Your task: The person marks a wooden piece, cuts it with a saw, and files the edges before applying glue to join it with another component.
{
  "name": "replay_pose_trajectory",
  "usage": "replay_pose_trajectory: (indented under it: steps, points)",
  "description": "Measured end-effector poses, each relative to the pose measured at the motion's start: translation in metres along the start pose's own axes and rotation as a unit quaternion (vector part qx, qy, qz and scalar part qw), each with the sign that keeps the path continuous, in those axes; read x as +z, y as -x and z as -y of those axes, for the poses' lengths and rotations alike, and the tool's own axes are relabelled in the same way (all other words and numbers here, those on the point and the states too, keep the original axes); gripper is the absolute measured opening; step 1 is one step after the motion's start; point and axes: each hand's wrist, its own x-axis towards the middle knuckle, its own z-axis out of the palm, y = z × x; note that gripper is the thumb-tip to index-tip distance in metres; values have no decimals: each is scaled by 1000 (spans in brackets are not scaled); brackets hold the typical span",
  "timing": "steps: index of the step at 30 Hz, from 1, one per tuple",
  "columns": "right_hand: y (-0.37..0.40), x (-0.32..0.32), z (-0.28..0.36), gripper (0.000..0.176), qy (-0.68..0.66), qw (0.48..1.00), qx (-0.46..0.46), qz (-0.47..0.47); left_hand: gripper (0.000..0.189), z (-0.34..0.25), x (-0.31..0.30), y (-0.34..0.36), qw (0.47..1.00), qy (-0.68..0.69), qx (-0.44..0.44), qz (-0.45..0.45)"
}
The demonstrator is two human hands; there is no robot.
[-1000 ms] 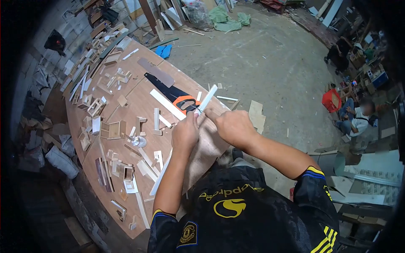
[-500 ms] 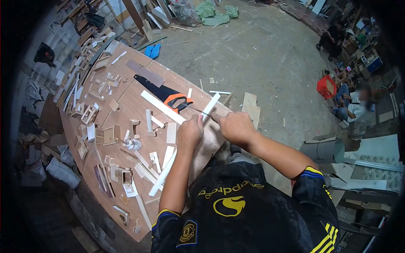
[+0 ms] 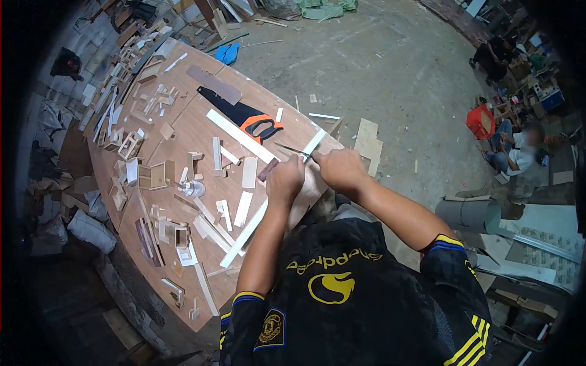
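My right hand (image 3: 343,172) is closed around the handle of a thin-bladed tool (image 3: 293,149), whose blade points left across a white wood strip (image 3: 315,141). Close beside it, my left hand (image 3: 287,179) is closed on the white strip, near the table's edge. A small dark brown block (image 3: 268,170) shows at the left hand's outer side. Beyond the hands lies a handsaw (image 3: 262,127) with an orange and black handle. A long pale strip (image 3: 238,133) lies between the saw and my left hand.
The wooden table (image 3: 244,88) carries many wood offcuts, small wooden frames, a small open box (image 3: 160,176) and a clear jar (image 3: 194,188). A seated person (image 3: 511,151) is at the right near a red container (image 3: 480,122). Another person (image 3: 491,58) is farther back.
The tool's blade has swung and now extends farther left past the strip. Both hands have shifted slightly, and the dark brown block has come into view by my left hand.
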Motion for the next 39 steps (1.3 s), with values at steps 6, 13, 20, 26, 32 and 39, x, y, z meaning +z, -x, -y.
replay_pose_trajectory:
  steps: [6, 13, 20, 26, 32, 39]
  points:
    - [-2, 34, 0, 24, -17, 999, -29, -5, 33, 20, 32, 5, 1000, 4, 4, -8]
    - [-2, 31, -13, 26, -30, 998, -3, 47, 33, 18, 43, 7, 997, -25, 68, 0]
    - [-5, 24, -16, 28, -22, 998, 22, 62, 32, 17, 49, -5, 995, -34, 91, -30]
    - [-9, 30, -25, 28, -17, 998, 40, 45, 35, 10, 45, -23, 995, -34, 92, 5]
    - [-3, 28, -40, 22, -31, 999, 3, -39, 37, 2, 29, -37, 998, -33, 1, 56]
    - [15, 19, -68, 17, -46, 993, -51, -99, 40, 5, 13, -65, 993, -72, -63, 68]
